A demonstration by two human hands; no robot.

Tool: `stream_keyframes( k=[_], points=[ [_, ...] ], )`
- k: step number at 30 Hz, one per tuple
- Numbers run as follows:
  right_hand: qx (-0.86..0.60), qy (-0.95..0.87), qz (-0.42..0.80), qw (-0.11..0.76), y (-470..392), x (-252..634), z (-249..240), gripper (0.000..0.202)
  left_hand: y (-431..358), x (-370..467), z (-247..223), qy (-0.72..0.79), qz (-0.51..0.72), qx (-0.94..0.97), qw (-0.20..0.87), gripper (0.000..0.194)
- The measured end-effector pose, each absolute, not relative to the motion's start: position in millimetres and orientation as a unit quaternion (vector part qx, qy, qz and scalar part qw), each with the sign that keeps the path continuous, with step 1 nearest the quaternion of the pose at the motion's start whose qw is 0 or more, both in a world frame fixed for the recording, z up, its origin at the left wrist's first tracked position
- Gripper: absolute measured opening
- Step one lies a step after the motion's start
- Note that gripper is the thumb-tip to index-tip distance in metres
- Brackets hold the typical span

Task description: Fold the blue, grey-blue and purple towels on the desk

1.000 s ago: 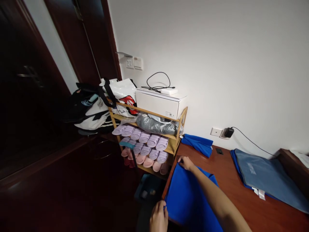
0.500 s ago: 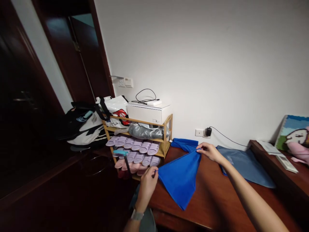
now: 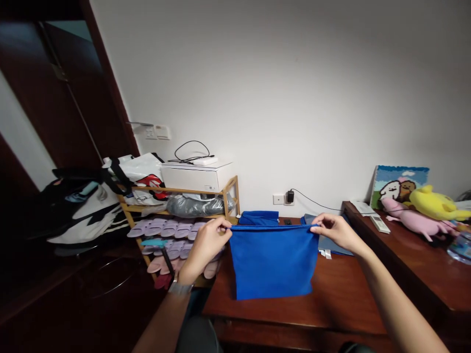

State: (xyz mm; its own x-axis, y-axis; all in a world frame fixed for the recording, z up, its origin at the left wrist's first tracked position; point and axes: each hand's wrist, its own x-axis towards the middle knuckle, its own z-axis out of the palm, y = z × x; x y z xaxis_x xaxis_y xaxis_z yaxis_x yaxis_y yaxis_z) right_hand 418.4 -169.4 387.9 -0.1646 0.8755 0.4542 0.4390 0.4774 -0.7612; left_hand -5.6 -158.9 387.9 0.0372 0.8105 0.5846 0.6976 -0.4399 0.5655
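Observation:
A blue cloth [image 3: 274, 264] hangs stretched between my hands above the brown wooden table [image 3: 272, 316], its top edge almost level. My left hand [image 3: 211, 240] pinches the upper left corner between thumb and fingers. At the upper right corner, my right hand [image 3: 334, 233] has a matching pinch. Behind the hanging cloth, another folded blue cloth [image 3: 259, 217] lies at the back of the table. A grey-blue folded item [image 3: 333, 243] with a white tag lies partly hidden behind the cloth and my right hand.
Left of the table stands a wooden shoe rack [image 3: 226, 196] with rows of slippers [image 3: 176, 229] and a white box [image 3: 195, 177] on top. A raised ledge on the right holds a pink plush toy [image 3: 415, 218], a yellow plush toy [image 3: 436, 203] and a remote [image 3: 379, 224].
The blue cloth went from a slanted, drooping triangle to a spread rectangle. My left hand rose level with my right. The view turned to the right, showing more of the ledge.

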Motion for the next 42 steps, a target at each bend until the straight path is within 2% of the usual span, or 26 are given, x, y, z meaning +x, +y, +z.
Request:
stream_keyframes(
  k=[3,6,9,12,15,20,24,28,32,38,40,42],
  points=[
    [-0.451,-0.700,0.276,0.479,-193,422,387,0.057,-163,1,390,0.479,0.517,0.698,0.128,0.002],
    [-0.453,-0.665,0.313,0.504,-215,426,379,0.055,-169,6,390,0.433,0.545,0.683,0.220,0.013],
    [-0.458,-0.632,0.322,0.536,-228,431,366,0.052,-164,6,384,0.416,0.552,0.656,0.303,0.014],
    [-0.465,-0.619,0.315,0.549,-217,435,344,0.047,-132,5,362,0.414,0.549,0.627,0.367,0.016],
    [-0.484,-0.619,0.311,0.535,-173,438,306,0.048,-73,9,318,0.440,0.507,0.617,0.410,0.019],
    [-0.570,-0.593,0.274,0.498,-60,428,208,0.058,24,35,224,0.544,0.443,0.611,0.367,0.016],
    [-0.634,-0.555,0.250,0.477,-9,406,127,0.046,57,60,149,0.598,0.432,0.594,0.320,0.005],
    [-0.671,-0.534,0.223,0.464,10,393,68,0.035,74,67,84,0.623,0.428,0.594,0.275,0.009],
    [-0.687,-0.542,0.192,0.444,39,399,39,0.036,101,63,49,0.608,0.436,0.620,0.236,0.022],
    [-0.711,-0.564,0.117,0.403,58,390,26,0.044,102,71,32,0.567,0.440,0.678,0.159,0.036],
    [-0.693,-0.619,0.059,0.364,48,369,21,0.047,83,81,23,0.531,0.396,0.740,0.113,0.039],
    [-0.666,-0.688,0.016,0.288,35,346,17,0.051,63,90,13,0.503,0.316,0.802,0.063,0.044]
  ],
)
